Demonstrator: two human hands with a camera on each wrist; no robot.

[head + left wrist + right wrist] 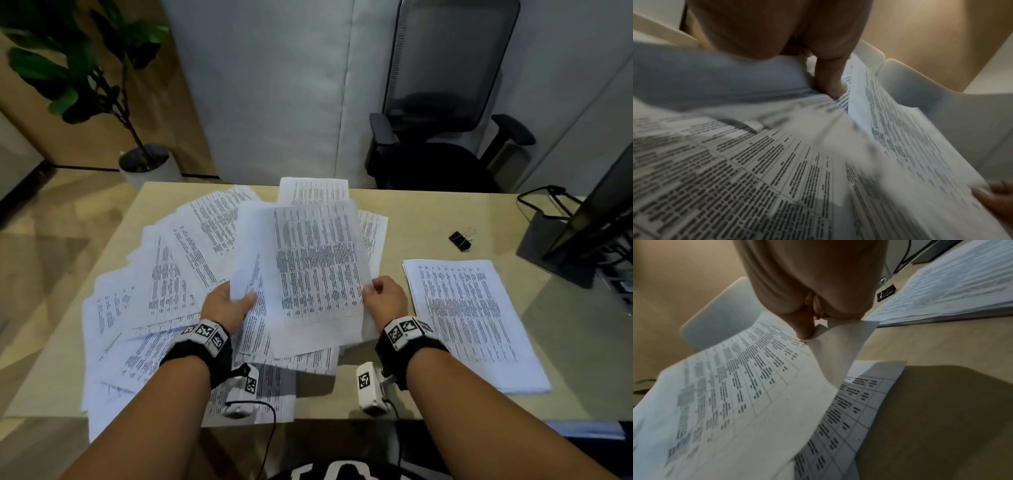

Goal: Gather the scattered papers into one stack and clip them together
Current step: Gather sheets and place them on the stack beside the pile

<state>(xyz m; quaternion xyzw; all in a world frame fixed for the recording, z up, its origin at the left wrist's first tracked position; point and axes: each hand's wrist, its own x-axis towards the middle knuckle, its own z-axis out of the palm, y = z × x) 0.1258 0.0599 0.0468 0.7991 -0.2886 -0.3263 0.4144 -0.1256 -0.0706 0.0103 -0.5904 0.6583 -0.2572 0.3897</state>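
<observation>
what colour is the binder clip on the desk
Black binder clip with silver wire handles, clearest in the right wrist view.

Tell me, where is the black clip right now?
In the head view the binder clip lies on the desk, far right, beyond the neat paper stack.

The sheets [318,260] are looking like thin matt white paper, printed in black. The desk [428,219] is showing a smooth, pale wood-look finish. The binder clip [460,240] is showing black metal with shiny wire handles. The chair [448,65] is showing dark mesh.
</observation>
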